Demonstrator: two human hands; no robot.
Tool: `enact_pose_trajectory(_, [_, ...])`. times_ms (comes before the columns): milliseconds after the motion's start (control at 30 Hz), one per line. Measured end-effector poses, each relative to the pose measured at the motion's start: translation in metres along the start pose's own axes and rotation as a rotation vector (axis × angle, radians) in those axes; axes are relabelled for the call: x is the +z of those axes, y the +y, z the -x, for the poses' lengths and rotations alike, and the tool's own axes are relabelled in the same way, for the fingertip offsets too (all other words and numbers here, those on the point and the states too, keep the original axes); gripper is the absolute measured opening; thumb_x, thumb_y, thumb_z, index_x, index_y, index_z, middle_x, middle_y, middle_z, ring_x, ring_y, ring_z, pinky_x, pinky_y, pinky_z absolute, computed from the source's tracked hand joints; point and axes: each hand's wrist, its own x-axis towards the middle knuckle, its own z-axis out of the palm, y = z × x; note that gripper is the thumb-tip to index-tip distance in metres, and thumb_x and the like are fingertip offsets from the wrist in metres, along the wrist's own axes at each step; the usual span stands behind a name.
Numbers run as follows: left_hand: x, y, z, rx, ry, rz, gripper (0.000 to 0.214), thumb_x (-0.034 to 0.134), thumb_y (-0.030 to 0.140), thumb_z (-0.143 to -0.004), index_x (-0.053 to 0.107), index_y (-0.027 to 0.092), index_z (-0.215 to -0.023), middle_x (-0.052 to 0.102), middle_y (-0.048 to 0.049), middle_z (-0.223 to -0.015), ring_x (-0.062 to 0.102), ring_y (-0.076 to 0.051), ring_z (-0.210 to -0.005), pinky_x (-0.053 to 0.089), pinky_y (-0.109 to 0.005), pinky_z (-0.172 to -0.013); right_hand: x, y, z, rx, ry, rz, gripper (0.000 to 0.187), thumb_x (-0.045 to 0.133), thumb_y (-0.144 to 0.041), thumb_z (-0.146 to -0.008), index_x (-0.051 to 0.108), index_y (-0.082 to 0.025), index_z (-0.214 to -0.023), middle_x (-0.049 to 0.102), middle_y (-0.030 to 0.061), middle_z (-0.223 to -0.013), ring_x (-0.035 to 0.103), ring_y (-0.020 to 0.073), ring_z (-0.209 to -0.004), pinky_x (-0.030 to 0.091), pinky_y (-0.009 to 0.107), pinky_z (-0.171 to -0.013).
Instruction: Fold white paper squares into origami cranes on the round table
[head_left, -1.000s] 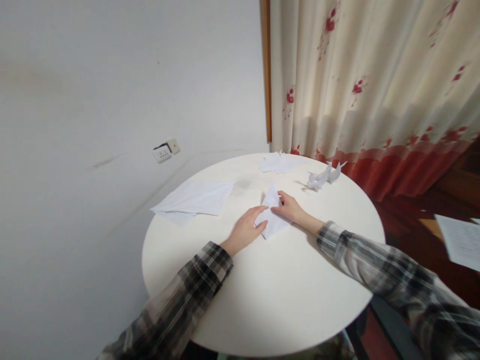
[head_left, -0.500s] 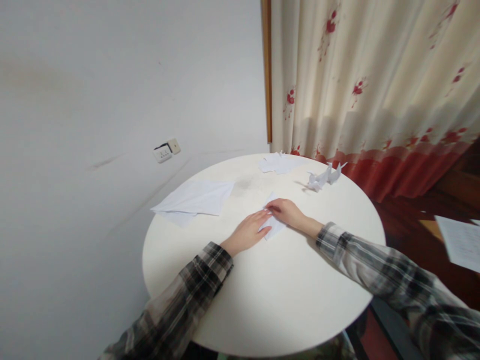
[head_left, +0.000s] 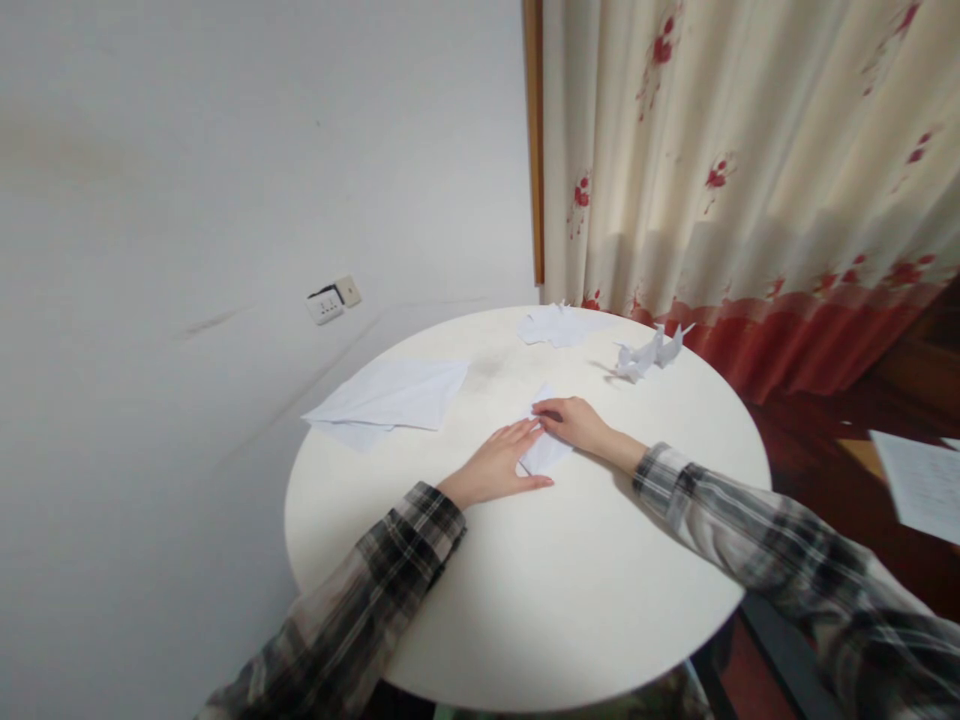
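A small folded sheet of white paper point(head_left: 545, 454) lies flat near the middle of the round white table point(head_left: 525, 590). My left hand point(head_left: 501, 464) rests at its left side, fingers stretched out over the paper and thumb spread apart toward the near edge. From the right, my right hand point(head_left: 576, 421) has its thumb and fingers pinched together on the paper's upper part. The two hands' fingertips meet over the sheet and hide its middle, so the fold there cannot be made out.
A stack of larger white sheets point(head_left: 397, 392) lies at the table's left. Crumpled or torn-looking white paper point(head_left: 553, 327) is at the far edge. Folded paper figures point(head_left: 646, 354) stand at the far right. Left is a wall with a socket point(head_left: 325, 306); behind hangs a curtain point(head_left: 720, 200).
My left thumb has spread away from the fingers, toward the near side and a little right, off the paper's lower part. My right hand has barely moved.
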Motion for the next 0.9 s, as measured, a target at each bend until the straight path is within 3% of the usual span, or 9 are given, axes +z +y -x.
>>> enact_pose_trajectory(167, [-0.001,0.002,0.000,-0.014,0.049,0.001,0.069,0.044,0.057,-0.077,0.039,0.011,-0.128,0.035,-0.0132,-0.137,0.031,-0.023,-0.127,0.023,-0.036,-0.106,-0.001,0.000,0.000,-0.006,-0.013,-0.005,0.026,0.049,-0.023,-0.080,0.063,-0.020,-0.101,0.066,0.0031,-0.102,0.061,0.0151,-0.092,0.044,0.024,-0.082])
enact_pose_trajectory(367, [-0.003,0.007,0.000,-0.054,0.187,0.106,0.044,0.044,0.044,-0.081,0.053,0.018,-0.116,0.056,-0.0054,-0.120,0.048,-0.018,-0.113,0.035,-0.030,-0.099,-0.002,0.002,-0.001,-0.045,-0.033,-0.032,0.024,0.049,-0.025,-0.081,0.063,-0.019,-0.100,0.065,0.0048,-0.102,0.060,0.0167,-0.094,0.043,0.026,-0.083])
enact_pose_trajectory(533, [-0.004,0.007,-0.001,-0.124,0.248,0.225,0.033,0.041,0.041,-0.085,0.062,0.024,-0.102,0.065,0.0000,-0.104,0.060,-0.016,-0.094,0.045,-0.027,-0.085,-0.005,-0.001,0.001,-0.093,-0.074,-0.123,0.037,0.031,-0.036,-0.090,0.061,-0.019,-0.102,0.062,0.0063,-0.108,0.057,0.0176,-0.100,0.043,0.030,-0.087])
enact_pose_trajectory(667, [-0.001,-0.001,-0.003,-0.169,0.318,0.216,0.026,0.043,0.036,-0.085,0.065,0.023,-0.094,0.067,0.0004,-0.098,0.061,-0.016,-0.090,0.045,-0.027,-0.083,-0.002,0.000,0.002,-0.147,-0.114,-0.154,0.048,0.021,-0.042,-0.091,0.056,-0.018,-0.112,0.057,0.0067,-0.118,0.049,0.0174,-0.112,0.036,0.033,-0.097])
enact_pose_trajectory(900, [-0.002,-0.006,-0.004,-0.366,0.405,0.190,0.029,0.048,0.026,-0.082,0.054,0.025,-0.110,0.067,-0.0002,-0.092,0.063,-0.017,-0.080,0.048,-0.028,-0.074,0.005,0.001,0.002,-0.178,-0.193,-0.023,0.069,0.043,-0.061,-0.076,0.043,-0.015,-0.127,0.042,0.0144,-0.132,0.035,0.0263,-0.124,0.026,0.042,-0.102])
